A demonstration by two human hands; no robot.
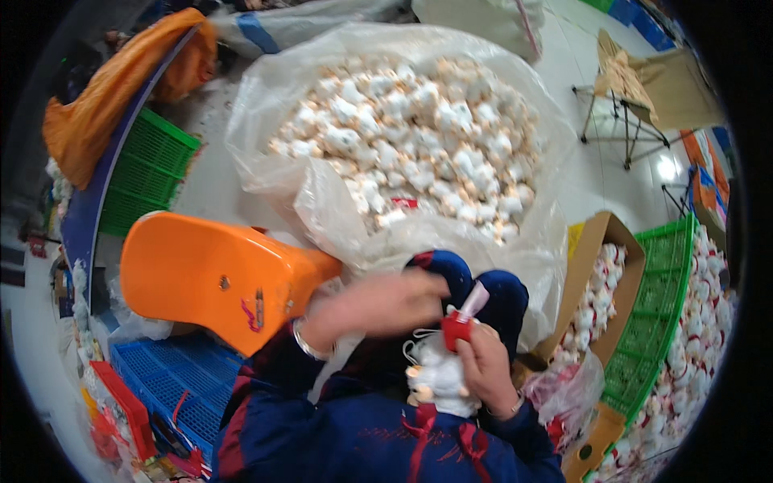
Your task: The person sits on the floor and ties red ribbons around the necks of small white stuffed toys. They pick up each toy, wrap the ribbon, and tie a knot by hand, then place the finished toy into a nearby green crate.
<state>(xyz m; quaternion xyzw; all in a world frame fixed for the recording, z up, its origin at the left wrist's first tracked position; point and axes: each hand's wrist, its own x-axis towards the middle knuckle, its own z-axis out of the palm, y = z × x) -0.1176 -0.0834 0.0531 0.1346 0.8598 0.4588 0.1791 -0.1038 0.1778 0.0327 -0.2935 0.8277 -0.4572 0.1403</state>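
My right hand (489,366) is closed, thumb and fingers pinching a small red fabric piece (456,330) from which a pale pink strip (475,300) sticks up. Just below the red piece, against my lap, lies a small white plush toy (441,380) with tan patches and a thin white cord loop at its top. Whether the red piece is joined to the toy, I cannot tell. Over my knees and to the left of the red piece, my left hand (378,306) is smeared by motion, so its fingers do not show clearly.
A big clear plastic bag (266,173) full of white plush toys (419,133) lies ahead. An orange stool (193,266) stands left, above a blue crate (173,386). On the right are a cardboard box (632,270) of toys and a green crate (656,314); a folding chair (676,88) stands beyond.
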